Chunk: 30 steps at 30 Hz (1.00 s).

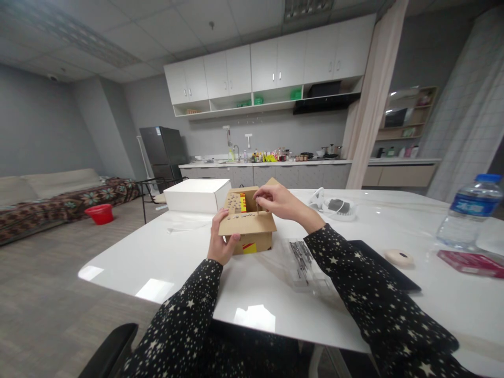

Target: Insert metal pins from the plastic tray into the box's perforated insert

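Note:
A small brown cardboard box (258, 242) stands on the table before me, its flaps folded outward. Small round metallic-looking pieces sit in a row along the front flap (246, 224), and more dot the left flap. My left hand (221, 239) grips the box's left front corner, thumb on the front side and fingers by the flap. Over the right end of the front flap, my right hand (277, 202) pinches a thin, dark rod (258, 206) pointing down at the cardboard. Right of the box lies a clear plastic case (301, 281) holding several slender metal rods (301, 257).
A white box (197, 194) stands behind and left of the cardboard one. To the right are a white cabled device (338, 206), a dark flat tablet-like object (388, 268), a beige rounded object (399, 257), a red box (470, 262) and a water bottle (468, 215).

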Available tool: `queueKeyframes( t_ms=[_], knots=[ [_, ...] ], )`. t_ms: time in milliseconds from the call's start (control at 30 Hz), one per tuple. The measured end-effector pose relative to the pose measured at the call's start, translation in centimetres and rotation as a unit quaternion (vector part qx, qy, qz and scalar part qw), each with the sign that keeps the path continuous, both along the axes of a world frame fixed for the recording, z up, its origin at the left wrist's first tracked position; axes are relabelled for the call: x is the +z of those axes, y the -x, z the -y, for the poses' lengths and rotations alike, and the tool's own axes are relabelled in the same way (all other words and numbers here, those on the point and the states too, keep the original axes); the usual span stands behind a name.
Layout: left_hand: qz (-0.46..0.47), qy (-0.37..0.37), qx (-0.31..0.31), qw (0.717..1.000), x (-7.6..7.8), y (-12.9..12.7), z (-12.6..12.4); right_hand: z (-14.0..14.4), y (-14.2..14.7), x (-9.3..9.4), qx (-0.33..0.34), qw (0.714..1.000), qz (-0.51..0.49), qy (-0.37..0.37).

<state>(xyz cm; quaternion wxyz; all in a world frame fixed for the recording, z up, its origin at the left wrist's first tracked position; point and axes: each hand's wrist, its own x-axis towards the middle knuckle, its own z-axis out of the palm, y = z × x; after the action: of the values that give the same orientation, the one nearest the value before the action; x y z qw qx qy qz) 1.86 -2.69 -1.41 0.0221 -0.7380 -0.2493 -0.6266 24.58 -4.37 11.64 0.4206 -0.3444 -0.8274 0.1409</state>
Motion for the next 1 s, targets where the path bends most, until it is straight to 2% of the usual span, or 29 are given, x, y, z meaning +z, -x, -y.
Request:
queueKeyframes(
  t_ms=[433, 600, 700, 800, 1000],
  knots=[
    [-0.001, 0.002, 0.002, 1.000, -0.07, 0.21, 0.03, -0.38, 0.18, -0.29, -0.008, 1.000, 0.017, -0.005],
    [0.001, 0.004, 0.010, 1.000, -0.19, 0.28, -0.04, 0.39, 0.17, -0.07, -0.096, 0.982, 0.124, -0.103],
    [0.000, 0.008, 0.011, 1.000, -0.20, 0.31, -0.01, 0.27, 0.24, -0.20, -0.096, 0.975, 0.156, -0.126],
    [0.004, 0.009, 0.010, 1.000, -0.15, 0.31, 0.05, -0.17, 0.30, -0.37, -0.074, 0.985, 0.112, -0.106],
    [0.003, 0.017, 0.008, 1.000, -0.10, 0.32, 0.13, -0.12, -0.38, 0.18, -0.016, 1.000, 0.011, -0.020]
  ],
)
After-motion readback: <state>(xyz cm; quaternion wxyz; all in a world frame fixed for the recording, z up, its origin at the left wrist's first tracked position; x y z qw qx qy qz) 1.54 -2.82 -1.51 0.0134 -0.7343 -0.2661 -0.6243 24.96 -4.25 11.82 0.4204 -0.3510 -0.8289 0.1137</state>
